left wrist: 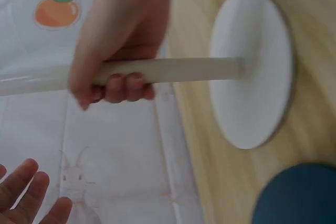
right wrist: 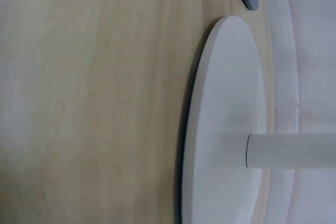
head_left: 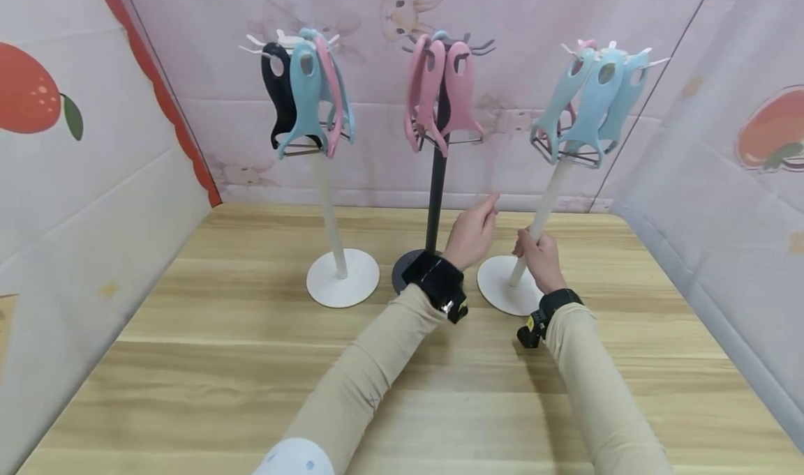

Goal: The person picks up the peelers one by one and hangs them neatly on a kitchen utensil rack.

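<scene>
A white stand (head_left: 551,190) leans to the right, with several blue fish-shaped peelers (head_left: 593,102) hanging from its top. My right hand (head_left: 537,252) grips its pole low down, just above the round base (head_left: 496,284). In the left wrist view the same right hand (left wrist: 115,40) wraps the pole (left wrist: 199,69) next to the base (left wrist: 257,66). My left hand (head_left: 474,229) hovers just left of that pole, fingers up, holding nothing; its straight fingertips (left wrist: 26,195) show in the left wrist view. The right wrist view shows only the pole (right wrist: 294,150) and base (right wrist: 226,103).
A black stand (head_left: 435,182) with pink peelers (head_left: 440,91) is just behind my left hand; its dark base (left wrist: 299,198) lies close to the white one. Another white stand (head_left: 333,238) with black, blue and pink peelers is further left. Padded walls enclose the wooden table (head_left: 220,363).
</scene>
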Available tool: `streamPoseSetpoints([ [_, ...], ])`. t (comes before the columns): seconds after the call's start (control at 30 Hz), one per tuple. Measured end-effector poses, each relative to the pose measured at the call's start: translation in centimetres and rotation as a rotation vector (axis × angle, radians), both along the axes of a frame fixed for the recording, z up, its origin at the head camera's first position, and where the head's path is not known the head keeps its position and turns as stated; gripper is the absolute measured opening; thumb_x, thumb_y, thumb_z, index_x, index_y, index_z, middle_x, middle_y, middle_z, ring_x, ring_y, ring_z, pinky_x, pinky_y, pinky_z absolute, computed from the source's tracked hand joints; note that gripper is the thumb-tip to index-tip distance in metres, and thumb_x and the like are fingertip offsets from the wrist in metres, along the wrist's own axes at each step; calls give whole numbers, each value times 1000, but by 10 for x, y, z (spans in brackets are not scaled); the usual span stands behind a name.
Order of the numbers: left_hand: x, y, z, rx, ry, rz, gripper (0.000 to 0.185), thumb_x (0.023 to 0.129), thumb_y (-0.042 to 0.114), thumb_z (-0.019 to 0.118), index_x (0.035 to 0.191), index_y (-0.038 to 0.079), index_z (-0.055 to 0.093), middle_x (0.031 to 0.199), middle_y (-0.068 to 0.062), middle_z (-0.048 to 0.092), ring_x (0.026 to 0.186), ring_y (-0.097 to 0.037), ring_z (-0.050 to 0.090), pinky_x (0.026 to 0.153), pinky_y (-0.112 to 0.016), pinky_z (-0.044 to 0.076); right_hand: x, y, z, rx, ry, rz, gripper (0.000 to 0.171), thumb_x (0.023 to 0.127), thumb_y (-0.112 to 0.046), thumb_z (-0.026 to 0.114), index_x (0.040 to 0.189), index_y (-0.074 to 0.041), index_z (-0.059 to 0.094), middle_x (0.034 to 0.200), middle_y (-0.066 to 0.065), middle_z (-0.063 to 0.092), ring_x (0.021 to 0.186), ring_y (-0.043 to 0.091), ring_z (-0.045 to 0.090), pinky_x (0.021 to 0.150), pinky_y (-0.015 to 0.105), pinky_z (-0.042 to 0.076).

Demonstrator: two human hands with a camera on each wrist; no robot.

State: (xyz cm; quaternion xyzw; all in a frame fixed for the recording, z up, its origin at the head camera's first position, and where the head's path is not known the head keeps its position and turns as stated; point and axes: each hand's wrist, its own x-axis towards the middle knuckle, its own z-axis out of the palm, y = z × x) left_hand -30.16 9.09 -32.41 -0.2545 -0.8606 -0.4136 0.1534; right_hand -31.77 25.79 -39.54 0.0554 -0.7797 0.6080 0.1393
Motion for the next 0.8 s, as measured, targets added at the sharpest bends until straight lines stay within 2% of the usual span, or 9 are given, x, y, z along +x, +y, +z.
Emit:
streamPoseSetpoints([
  [0.17, 21, -20, -27, -103, 72, 54, 40, 92, 5, 40, 132, 3, 45, 103, -11, 62, 90, -19, 58, 79, -27, 45, -6, 5, -1, 31, -7, 7, 34, 97, -23, 41, 80, 5, 47, 68, 3, 52, 71, 14, 53, 80, 37, 39],
  [0.27, 36, -34, -37, -157, 91, 97, 42, 92, 7, 42, 133, 2, 42, 112, -14, 59, 103, -24, 55, 86, -33, 44, -6, 8, 1, 67, -25, 6, 41, 98, -29, 38, 93, 10, 48, 85, 16, 57, 86, 23, 54, 86, 42, 37],
  [0.33, 44, -43, -42, -193, 96, 125, 44, 92, 10, 43, 135, 2, 39, 121, -15, 53, 112, -27, 50, 92, -37, 41, -4, 10, 3, 107, -25, -15, 46, 98, -35, 37, 109, 9, 45, 101, 23, 55, 100, 29, 51, 91, 46, 35],
  [0.43, 54, -55, -45, -227, 87, 157, 47, 93, 17, 46, 137, 2, 35, 130, -19, 45, 119, -33, 43, 96, -43, 35, 1, 14, 6, 136, 16, -48, 56, 96, -35, 41, 135, 3, 26, 127, 27, 39, 120, 36, 38, 97, 53, 30],
  [0.53, 62, -65, -47, -240, 67, 189, 54, 94, 25, 46, 140, 3, 30, 136, -23, 34, 124, -36, 35, 100, -48, 29, 9, 17, 9, 203, 64, -86, 72, 94, -31, 47, 144, -6, 2, 142, 25, 15, 131, 39, 19, 101, 56, 21],
  [0.63, 68, -76, -48, -252, 64, 223, 59, 93, 31, 46, 142, 5, 27, 142, -23, 24, 128, -37, 26, 101, -53, 23, 23, 16, 11, 318, 126, -102, 83, 92, -28, 51, 145, -11, -11, 147, 22, -5, 133, 40, 7, 101, 59, 15],
  [0.7, 71, -84, -48, -287, 82, 257, 61, 92, 36, 47, 142, 7, 27, 144, -22, 20, 130, -37, 22, 101, -55, 21, 35, 11, 11, 437, 192, -97, 84, 91, -31, 53, 146, -13, -7, 146, 23, -8, 133, 42, 3, 100, 61, 14],
  [0.8, 75, -95, -45, -350, 103, 309, 66, 90, 43, 49, 143, 10, 27, 147, -19, 14, 134, -35, 14, 101, -58, 17, 53, -3, 10, 620, 307, -59, 81, 89, -46, 51, 147, -18, 1, 146, 28, -7, 130, 49, -2, 94, 68, 15],
])
